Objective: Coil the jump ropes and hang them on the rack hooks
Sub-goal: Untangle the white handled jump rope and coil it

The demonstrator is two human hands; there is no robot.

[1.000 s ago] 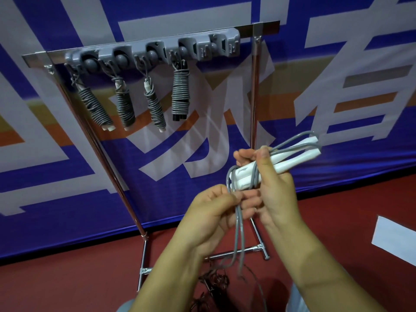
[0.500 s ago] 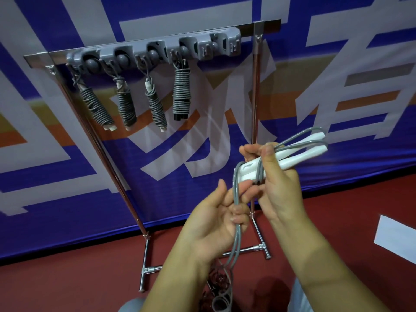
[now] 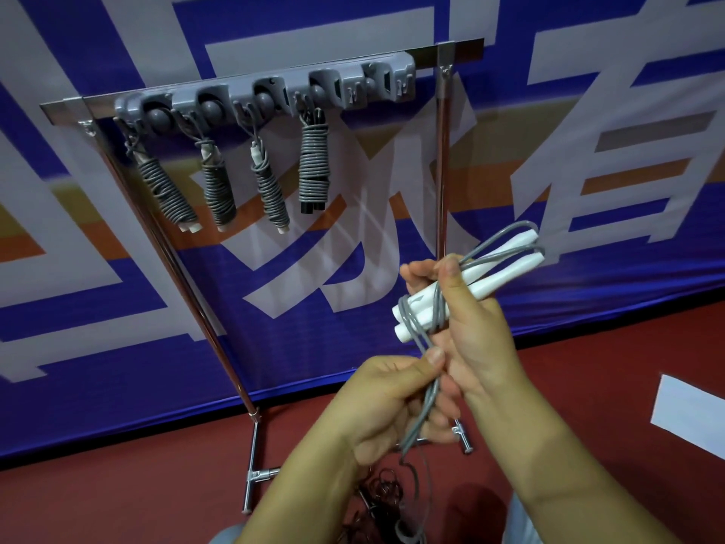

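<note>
Pinched between thumb and curled fingers of the left hand (image 3: pixel 386 402): the grey cord (image 3: pixel 425 394) of a jump rope, drawn taut up toward the handles. Clamped in the right hand (image 3: pixel 467 335), thumb pressed across the top: two white handles (image 3: pixel 482 274) laid side by side, tilted up to the right, with a turn or two of cord already looped round their lower ends and two strands arching off their upper tips. Below the left hand, trailed loose toward the floor: the rest of the cord, ending near a dark tangle of other ropes (image 3: pixel 382 500) on the red floor (image 3: pixel 117 500).

Up and to the left of the hands, stood on the floor: a chrome rack (image 3: pixel 441 178), with a grey hook strip (image 3: pixel 274 94) fixed along its top bar. Hung from that strip, counted from its left end: four coiled ropes, namely a first bundle (image 3: pixel 166 190) with white handle tips, tilted; a second bundle (image 3: pixel 219 190) just beside it; a third bundle (image 3: pixel 270 190), also white-tipped; and a fourth bundle (image 3: pixel 314 166), upright, with black handle ends. Left bare at the strip's right end: the last holder. Behind the rack: a blue, white and orange banner (image 3: pixel 588 111). Right of the hands, on the floor: a white sheet (image 3: pixel 690 410).
</note>
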